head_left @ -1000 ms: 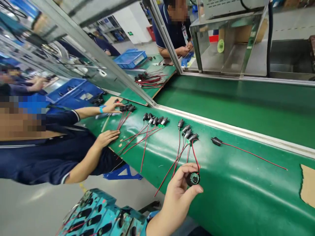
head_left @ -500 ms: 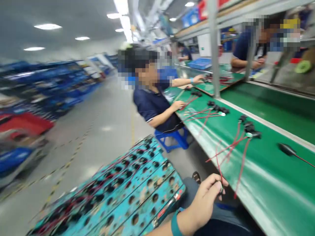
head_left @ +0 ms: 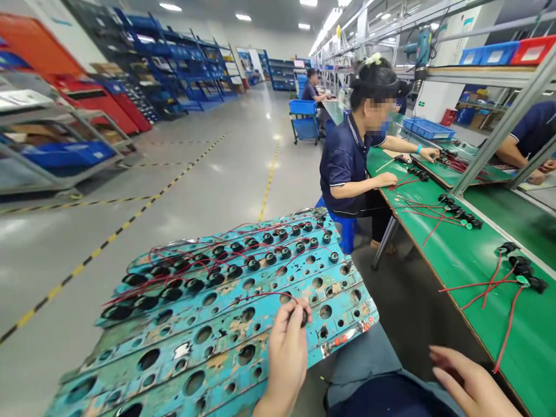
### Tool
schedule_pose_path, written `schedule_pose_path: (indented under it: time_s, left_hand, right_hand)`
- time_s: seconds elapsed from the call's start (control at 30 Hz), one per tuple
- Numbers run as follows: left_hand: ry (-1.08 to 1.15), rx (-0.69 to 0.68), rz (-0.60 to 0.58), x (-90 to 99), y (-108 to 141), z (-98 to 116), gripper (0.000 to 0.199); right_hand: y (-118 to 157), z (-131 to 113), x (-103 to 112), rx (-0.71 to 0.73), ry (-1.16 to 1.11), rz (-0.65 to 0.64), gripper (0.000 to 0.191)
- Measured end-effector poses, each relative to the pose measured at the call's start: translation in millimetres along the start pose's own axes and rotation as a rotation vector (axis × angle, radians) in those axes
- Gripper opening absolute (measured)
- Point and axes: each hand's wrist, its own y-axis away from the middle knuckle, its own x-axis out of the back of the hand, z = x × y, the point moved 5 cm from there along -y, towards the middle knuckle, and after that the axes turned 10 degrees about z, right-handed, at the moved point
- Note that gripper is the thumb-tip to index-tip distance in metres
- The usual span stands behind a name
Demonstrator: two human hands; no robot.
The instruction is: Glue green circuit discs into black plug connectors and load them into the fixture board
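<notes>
My left hand (head_left: 289,347) is closed on a small black round part (head_left: 304,316) with a red wire, over the near right part of a turquoise board (head_left: 269,301) full of round holes. Rows of black parts with red wires (head_left: 234,270) sit in the board's far holes. At the lower right, my right hand (head_left: 475,379) has its fingers apart and holds nothing, beside the edge of the green table (head_left: 536,341). Black parts with red wires (head_left: 521,265) lie on that table.
A co-worker (head_left: 347,156) sits on a blue stool (head_left: 347,231) beyond the board, both hands at the green table. A metal post (head_left: 504,130) rises from the table. Carts and blue shelves (head_left: 174,63) stand on the left.
The view has turned left. My left hand, which was by the table edge with the black part, is now over the board. My right hand has come into view.
</notes>
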Motion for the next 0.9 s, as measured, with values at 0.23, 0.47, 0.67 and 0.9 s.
schedule_pose_path:
  time_s: [0.23,0.47,0.67,0.9]
  left_hand:
    - [-0.150,-0.095,0.128,14.9,-80.2,-48.6,0.030]
    - [-0.385,-0.234,-0.096,-29.8,-135.2,-92.3,0.030]
    - [-0.565,-0.290,-0.190,-40.4,-158.0,-121.4,0.029]
    - [-0.711,-0.359,-0.273,-39.1,-168.3,-128.1,0.028]
  right_hand:
    - [-65.7,-134.7,-38.2,0.391,0.008,-0.482,0.042]
    - [-82.5,-21.5,-20.0,0.197,0.099,-0.336,0.043]
    - [-88.4,56.1,-8.6,0.101,0.178,-0.249,0.048]
    - [-90.7,73.5,-17.1,0.140,0.165,-0.272,0.044]
